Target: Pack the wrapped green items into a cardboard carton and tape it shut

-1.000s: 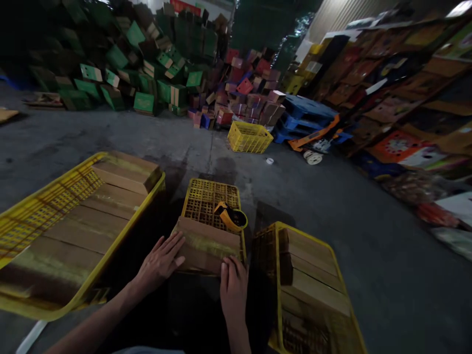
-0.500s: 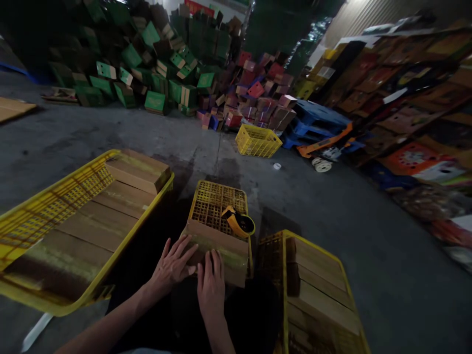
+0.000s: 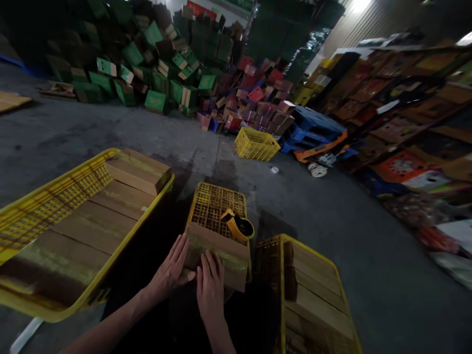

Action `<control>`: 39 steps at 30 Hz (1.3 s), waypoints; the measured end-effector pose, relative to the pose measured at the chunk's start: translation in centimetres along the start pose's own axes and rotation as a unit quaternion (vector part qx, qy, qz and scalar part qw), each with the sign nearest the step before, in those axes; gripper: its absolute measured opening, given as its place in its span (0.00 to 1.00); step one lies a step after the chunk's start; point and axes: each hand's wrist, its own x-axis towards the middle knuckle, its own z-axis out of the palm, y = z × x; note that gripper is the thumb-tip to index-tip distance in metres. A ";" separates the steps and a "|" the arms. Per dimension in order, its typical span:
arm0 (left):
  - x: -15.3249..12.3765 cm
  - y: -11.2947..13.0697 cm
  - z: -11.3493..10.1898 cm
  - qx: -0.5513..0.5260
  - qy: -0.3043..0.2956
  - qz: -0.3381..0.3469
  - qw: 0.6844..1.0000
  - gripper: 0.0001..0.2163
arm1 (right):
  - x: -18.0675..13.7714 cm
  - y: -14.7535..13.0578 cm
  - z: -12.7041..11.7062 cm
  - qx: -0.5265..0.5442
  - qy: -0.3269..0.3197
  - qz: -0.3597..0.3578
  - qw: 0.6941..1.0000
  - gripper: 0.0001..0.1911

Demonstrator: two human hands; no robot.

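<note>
A brown cardboard box (image 3: pixel 232 258) with a strip of clear tape along its top rests on an upturned yellow crate (image 3: pixel 212 202). My left hand (image 3: pixel 174 265) lies along the box's left end, fingers stretched out and thumb apart. On the box's top and near edge, my right hand (image 3: pixel 211 282) lies flat with its fingers extended. Just beyond the box, a yellow-and-black tape dispenser (image 3: pixel 238 225) sits on the crate. Neither hand is wrapped round anything.
To the left stands a long yellow basket (image 3: pixel 147 216) with several cardboard boxes in it. At the right another yellow crate (image 3: pixel 337 263) holds more boxes. Farther off are a yellow crate (image 3: pixel 257 144), an orange pallet jack (image 3: pixel 320 151), blue pallets (image 3: pixel 317 123) and heaped green cartons (image 3: pixel 155 102).
My left hand has slid from the box's top toward its left end, its fingers now closer together. My right hand stays on the box. The view has shifted slightly.
</note>
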 end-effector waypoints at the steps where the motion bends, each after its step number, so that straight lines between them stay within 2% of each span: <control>1: 0.0 0.0 0.3 -0.013 0.017 -0.019 1.000 0.45 | 0.2 0.0 0.1 0.001 0.000 -0.007 1.000 0.24; 5: -0.1 -0.1 0.7 -0.064 0.028 -0.040 0.997 0.43 | 1.4 -0.5 0.5 0.008 -0.005 -0.031 0.999 0.25; 10: -0.4 -0.9 0.9 -0.062 0.033 -0.003 0.998 0.40 | 3.8 -2.4 1.1 0.002 -0.040 -0.035 0.999 0.24; 13: -0.6 -1.6 1.5 -0.056 0.061 0.024 0.996 0.39 | 5.2 -3.5 1.5 0.014 -0.064 -0.023 0.998 0.23; 16: -0.7 -2.1 2.1 -0.048 0.083 0.037 0.995 0.39 | 5.8 -3.6 1.5 0.024 -0.072 -0.021 0.997 0.23; 18: -0.8 -2.3 2.3 -0.032 0.068 0.036 0.997 0.39 | 5.6 -3.4 1.2 0.026 -0.073 -0.017 0.997 0.24; 23: -0.9 -1.8 1.7 -0.010 0.030 0.003 1.000 0.39 | 3.8 -1.2 -1.0 0.002 -0.062 0.035 0.997 0.24; 26: -0.9 -1.2 1.3 -0.008 0.021 -0.020 1.000 0.39 | 2.0 1.6 -3.0 -0.029 -0.049 0.079 0.995 0.23; 29: -1.0 -1.2 1.0 -0.005 0.010 -0.013 1.000 0.39 | -0.1 4.8 -4.8 -0.065 -0.032 0.110 0.991 0.22; 34: -1.0 -0.1 1.5 0.089 0.029 -0.046 0.995 0.36 | -2.1 7.6 -5.3 -0.086 0.014 0.133 0.987 0.23; 37: -0.3 2.4 2.5 0.134 0.030 -0.009 0.991 0.34 | -2.1 7.5 -4.7 -0.081 0.024 0.131 0.988 0.24; 39: 0.6 4.5 3.2 0.139 -0.002 0.053 0.989 0.33 | -2.3 7.2 -4.6 -0.080 0.025 0.126 0.988 0.25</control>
